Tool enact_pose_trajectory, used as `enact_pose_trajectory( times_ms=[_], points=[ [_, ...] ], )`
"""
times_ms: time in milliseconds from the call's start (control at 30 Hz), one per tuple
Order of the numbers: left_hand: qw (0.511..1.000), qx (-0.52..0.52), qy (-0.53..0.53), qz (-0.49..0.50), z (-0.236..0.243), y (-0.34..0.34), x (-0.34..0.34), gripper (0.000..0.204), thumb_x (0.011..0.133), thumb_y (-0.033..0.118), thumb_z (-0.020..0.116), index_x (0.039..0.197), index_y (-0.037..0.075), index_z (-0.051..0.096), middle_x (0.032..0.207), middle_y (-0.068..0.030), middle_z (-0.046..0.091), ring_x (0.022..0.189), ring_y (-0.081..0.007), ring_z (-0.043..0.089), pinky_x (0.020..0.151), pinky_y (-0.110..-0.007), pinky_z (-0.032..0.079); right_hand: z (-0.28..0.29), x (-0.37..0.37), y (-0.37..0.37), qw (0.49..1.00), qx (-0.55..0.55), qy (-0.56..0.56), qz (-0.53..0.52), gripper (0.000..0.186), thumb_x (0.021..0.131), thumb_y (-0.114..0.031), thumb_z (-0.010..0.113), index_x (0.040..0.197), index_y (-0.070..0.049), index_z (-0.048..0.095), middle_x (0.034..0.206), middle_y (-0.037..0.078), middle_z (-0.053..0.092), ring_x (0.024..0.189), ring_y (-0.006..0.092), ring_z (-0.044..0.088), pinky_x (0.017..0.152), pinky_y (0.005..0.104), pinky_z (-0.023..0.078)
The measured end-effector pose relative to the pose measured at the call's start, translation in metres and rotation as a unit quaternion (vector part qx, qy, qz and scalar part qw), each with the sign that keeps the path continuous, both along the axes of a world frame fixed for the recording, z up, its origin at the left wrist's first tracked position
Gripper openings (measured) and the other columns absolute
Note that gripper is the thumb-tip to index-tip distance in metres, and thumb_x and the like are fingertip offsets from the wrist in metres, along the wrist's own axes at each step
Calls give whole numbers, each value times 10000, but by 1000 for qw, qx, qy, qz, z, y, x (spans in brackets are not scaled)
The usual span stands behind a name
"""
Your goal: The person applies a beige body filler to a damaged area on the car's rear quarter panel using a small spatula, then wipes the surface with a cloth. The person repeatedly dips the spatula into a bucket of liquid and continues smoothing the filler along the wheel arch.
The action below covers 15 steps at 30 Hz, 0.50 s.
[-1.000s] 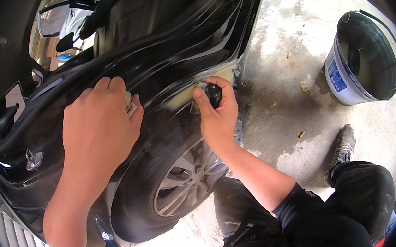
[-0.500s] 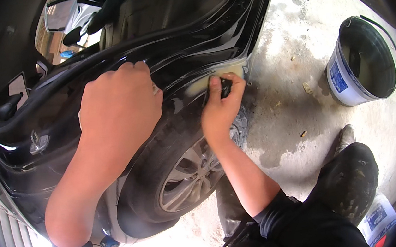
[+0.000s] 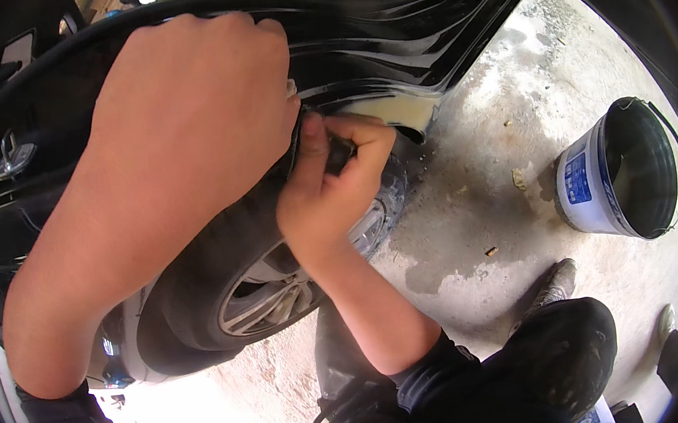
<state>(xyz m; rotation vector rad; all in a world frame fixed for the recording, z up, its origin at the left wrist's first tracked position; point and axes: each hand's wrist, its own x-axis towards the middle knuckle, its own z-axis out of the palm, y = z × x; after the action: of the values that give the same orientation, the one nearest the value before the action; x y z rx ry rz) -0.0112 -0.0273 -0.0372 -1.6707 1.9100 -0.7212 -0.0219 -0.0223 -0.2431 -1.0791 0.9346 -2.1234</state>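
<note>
Black car [image 3: 23, 195] along left. Left hand [image 3: 196, 111] over its side, knuckles up; grip curled round pale pad [image 3: 291, 88], mostly hidden. Right hand [image 3: 336, 183] just beside, above wheel [image 3: 287, 304]; grip pinches dark block [image 3: 340, 153], left of cream patch [image 3: 408, 108]. Light, even pressure likely suits curve; block best flat, never tipped on corner. Bucket [image 3: 595, 209] well apart, right.

- The bare right hand [image 3: 340, 178] has slid left along the glossy black car body [image 3: 390, 66], to the left end of the pale yellow, smooth patch [image 3: 399, 110].
- The bare left hand [image 3: 196, 111] looms larger and seems nearly to meet it, though the overlap hides any gap.
- A pale shoe [image 3: 666, 319] has appeared at lower right.
- The blue-labelled white bucket [image 3: 597, 176] sits lower in view.
</note>
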Motion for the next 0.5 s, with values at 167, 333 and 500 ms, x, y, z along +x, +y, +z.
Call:
enact_pose_trajectory(
  times_ms=[167,333,500],
  points=[
    [1000,-6,-4,-27,1,0,1,225,905,183,799,1012,-2,728,962,-156,747,904,-388,762,800,-489,606,-18,-1,-11,979,192,-70,-10,225,1099,-184,754,1087,-14,607,1029,130,638,973,258,609,956,376,490],
    [1000,-1,6,-18,0,2,1,226,913,183,796,1015,-3,717,962,-150,737,901,-378,755,797,-485,601,-30,3,-8,998,56,11,4,223,1104,-185,751,1090,-10,613,1038,125,646,958,258,612,920,379,499],
    [999,-6,-11,-37,-1,3,1,208,921,173,784,1018,5,709,963,-146,727,903,-373,748,788,-480,595,-19,-1,-7,976,198,-92,-15,165,1038,-77,790,1027,-76,625,980,62,681,915,266,628,900,381,453]
  ],
)
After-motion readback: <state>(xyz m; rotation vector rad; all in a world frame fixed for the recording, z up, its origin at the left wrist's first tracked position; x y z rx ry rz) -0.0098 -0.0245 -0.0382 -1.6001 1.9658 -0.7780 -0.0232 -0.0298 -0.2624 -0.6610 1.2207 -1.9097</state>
